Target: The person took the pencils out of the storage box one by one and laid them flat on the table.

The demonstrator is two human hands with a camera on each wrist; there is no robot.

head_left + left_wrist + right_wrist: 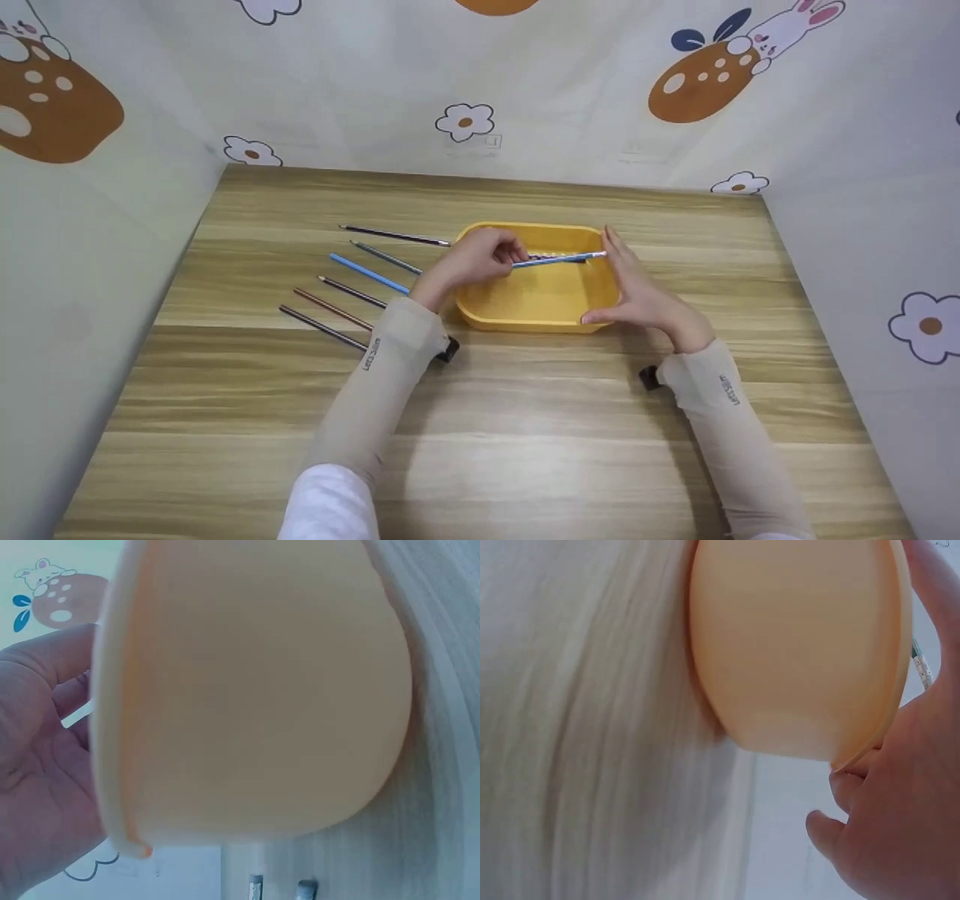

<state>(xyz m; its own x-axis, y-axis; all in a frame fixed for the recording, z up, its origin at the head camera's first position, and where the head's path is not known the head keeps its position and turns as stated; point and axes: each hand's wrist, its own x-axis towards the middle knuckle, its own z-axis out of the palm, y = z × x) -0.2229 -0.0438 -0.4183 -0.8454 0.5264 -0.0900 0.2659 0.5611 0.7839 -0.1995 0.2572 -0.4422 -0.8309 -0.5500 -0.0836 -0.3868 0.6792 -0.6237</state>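
Observation:
My left hand (484, 255) is over the left part of a yellow plastic box (536, 327), its fingers pinching a blue pencil (544, 262). The pencil slants slightly, its pale end close to the right hand. Behind it, inside the box, lies a dark patterned pencil (577, 260), partly hidden. My right hand (641, 289) holds the box's right end, thumb at the near rim and fingers along the far right. The outer wall of the box (255, 690) fills much of the left wrist view and hides the left fingertips.
Left of the box several pencils lie side by side, among them a blue one (367, 272), a brown one (330, 307) and a dark one (322, 327). The left forearm covers some of their ends. Printed cloth walls (360, 90) border the wooden table (525, 420).

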